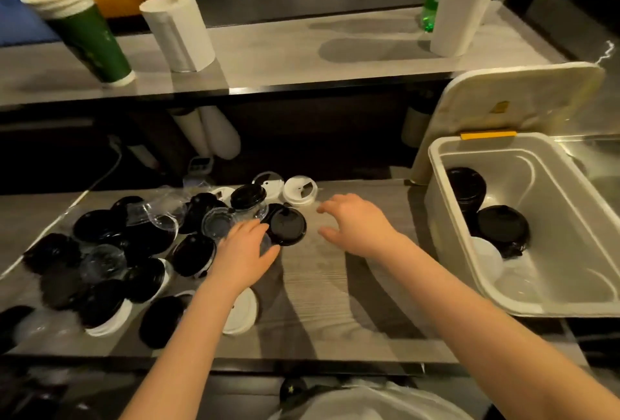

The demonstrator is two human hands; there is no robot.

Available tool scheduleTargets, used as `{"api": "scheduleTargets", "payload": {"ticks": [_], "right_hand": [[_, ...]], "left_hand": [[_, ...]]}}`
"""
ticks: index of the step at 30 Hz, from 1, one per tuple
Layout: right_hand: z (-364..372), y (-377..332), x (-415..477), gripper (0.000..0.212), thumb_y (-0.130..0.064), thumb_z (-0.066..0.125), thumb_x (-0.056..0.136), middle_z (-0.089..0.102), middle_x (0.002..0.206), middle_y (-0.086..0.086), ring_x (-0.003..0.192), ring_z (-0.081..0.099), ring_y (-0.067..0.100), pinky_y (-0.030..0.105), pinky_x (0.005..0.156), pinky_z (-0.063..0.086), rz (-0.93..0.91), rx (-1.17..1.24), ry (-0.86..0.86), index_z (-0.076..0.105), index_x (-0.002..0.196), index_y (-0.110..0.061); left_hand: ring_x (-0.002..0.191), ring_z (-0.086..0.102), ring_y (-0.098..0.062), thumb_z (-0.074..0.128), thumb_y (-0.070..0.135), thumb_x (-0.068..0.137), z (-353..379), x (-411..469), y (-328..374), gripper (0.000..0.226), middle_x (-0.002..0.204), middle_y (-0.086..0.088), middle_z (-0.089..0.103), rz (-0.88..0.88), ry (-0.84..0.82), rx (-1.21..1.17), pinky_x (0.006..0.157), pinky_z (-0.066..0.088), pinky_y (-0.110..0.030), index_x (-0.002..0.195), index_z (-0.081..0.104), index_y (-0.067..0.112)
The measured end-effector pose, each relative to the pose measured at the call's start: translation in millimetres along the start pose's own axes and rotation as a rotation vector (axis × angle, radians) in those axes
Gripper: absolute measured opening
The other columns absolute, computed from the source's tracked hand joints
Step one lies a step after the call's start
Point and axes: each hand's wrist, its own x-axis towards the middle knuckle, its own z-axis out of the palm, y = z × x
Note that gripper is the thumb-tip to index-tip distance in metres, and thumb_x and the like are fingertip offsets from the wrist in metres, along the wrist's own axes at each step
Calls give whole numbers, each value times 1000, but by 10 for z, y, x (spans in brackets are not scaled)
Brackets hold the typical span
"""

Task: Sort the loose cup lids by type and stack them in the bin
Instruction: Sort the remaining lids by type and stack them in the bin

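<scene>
Step in hand: picking the next lid from the loose pile (110,251).
Left hand (245,248) touches a black lid (288,226) on the counter (335,302); whether its grip has closed cannot be told. Right hand (355,225) hovers released, empty. Next move: secure the lid and add it to the black stacks (503,226) in the bin (557,204), beside the white lids (486,253).

Body only: left forearm (188,329) and right forearm (469,302) are bare from the lower frame edge to the wrists. Left hand (246,248) bare, right hand (355,225) bare. Bottom centre: white top (375,404), light fabric with soft folds. Just left of it is a dark patch (298,391) with a small yellow star (289,388). Can't tell if the patch belongs to the clothing. That area is dim and blurred.
</scene>
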Motion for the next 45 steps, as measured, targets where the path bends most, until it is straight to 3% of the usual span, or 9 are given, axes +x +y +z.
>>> {"api": "scheduleTargets", "payload": {"ticks": [8, 15, 22, 25, 28, 31, 36, 42, 45], "right_hand": [[956, -1015, 229, 48, -36, 55, 91, 49, 135, 10, 121, 49, 30, 40, 94, 46, -52, 49, -284, 45, 136, -20], [1644, -1508, 272, 96, -47, 70, 78, 12, 156, 4, 141, 17, 31, 48, 109, 30, -53, -34, -510, 7, 149, -31], [1582, -1500, 301, 94, -42, 80, 66, 32, 142, 0, 126, 40, 24, 34, 99, 40, 23, 203, -363, 27, 143, -30], [1277, -1542, 312, 90, -38, 82, 65, 36, 135, -4, 119, 42, 17, 30, 95, 41, -17, 374, -131, 32, 141, -30], [962, -1676, 411, 94, -37, 84, 63, 36, 135, -9, 119, 37, 6, 24, 98, 36, -86, 484, 110, 32, 142, -27], [798, -1821, 492, 93, -38, 82, 65, 37, 139, -9, 122, 39, 4, 17, 95, 37, -191, 435, 182, 33, 142, -22], [765, -1702, 575, 93, -32, 82, 70, 35, 145, -10, 130, 39, 9, 28, 104, 39, -185, 435, 115, 28, 146, -26], [1194, -1252, 834, 90, -43, 70, 80, 29, 150, 7, 136, 32, 26, 42, 110, 34, 287, 428, -50, 19, 149, -20], [1471, -1215, 864, 102, -51, 73, 74, 30, 147, 9, 133, 35, 32, 46, 108, 37, 332, 389, -180, 11, 150, -25]], "left_hand": [[135, 30, -23, 51, 41, 93, 104, -346, -1262, 57, 146, -1, 37, -182, -75, -48, 108, 31, -33, 142, 38, 15], [138, 24, -24, 60, 53, 82, 181, -581, -1901, 80, 152, 0, 26, -223, -204, -24, 108, 33, -41, 146, 26, 20], [137, 27, -23, 52, 46, 91, 201, -649, -1999, 63, 150, -2, 31, -162, -94, -153, 109, 32, -39, 143, 34, 16], [130, 38, -19, 48, 39, 95, 86, -602, -1868, 51, 141, -3, 43, -157, 30, -472, 105, 34, -32, 139, 42, 15], [104, 53, -6, 50, 32, 95, -125, -567, -1588, 33, 120, 4, 56, -123, 41, -874, 82, 43, -13, 126, 51, 21], [94, 56, -6, 52, 32, 94, -245, -523, -1408, 17, 105, 7, 59, -116, 25, -1088, 74, 45, -18, 110, 52, 29], [94, 59, -11, 54, 27, 92, -233, -386, -1426, 11, 104, 1, 62, -183, 116, -1180, 70, 47, -21, 104, 55, 26], [99, 61, -21, 62, 26, 88, -212, -191, -1689, 24, 108, -8, 63, -304, 273, -1123, 84, 53, -39, 108, 56, 15], [100, 61, -22, 63, 26, 88, -206, -153, -1743, 28, 108, -7, 63, -326, 286, -1135, 86, 52, -41, 111, 56, 13]]}}
